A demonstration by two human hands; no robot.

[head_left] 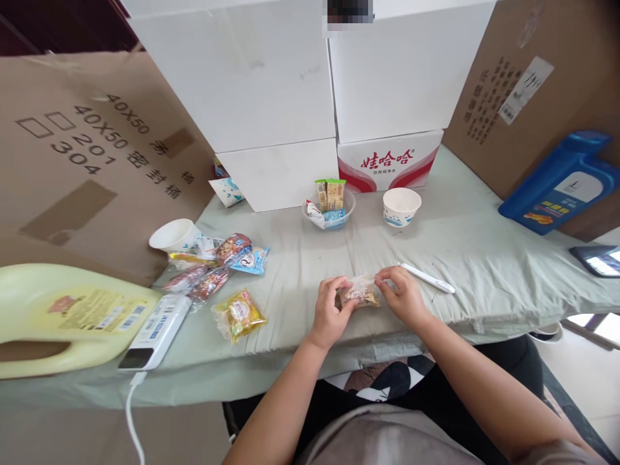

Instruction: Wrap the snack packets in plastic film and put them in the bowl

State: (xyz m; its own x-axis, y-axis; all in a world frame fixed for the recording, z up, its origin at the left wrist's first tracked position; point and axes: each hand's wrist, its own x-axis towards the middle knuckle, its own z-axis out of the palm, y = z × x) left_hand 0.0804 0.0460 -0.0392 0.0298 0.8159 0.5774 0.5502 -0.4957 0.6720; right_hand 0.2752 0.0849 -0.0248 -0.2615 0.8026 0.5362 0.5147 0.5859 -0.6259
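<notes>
on pale green cloth [295,258], your left hand [330,311] curls round a snack packet [360,296] and your right hand [405,298] pinches its edge (slim white tool [429,278] nearby).

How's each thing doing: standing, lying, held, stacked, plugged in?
Packet: held; open or sealed unclear
Left hand: fingers around packet
Right hand: fingers pinching wrapper
Bowl: upright, holding snacks
Right cup: upright
Left cup: tilt unclear
Yellow packet: lying on cloth
White tool: lying flat
White device: cable attached
Blue bottle: standing
White boxes: stacked
</notes>
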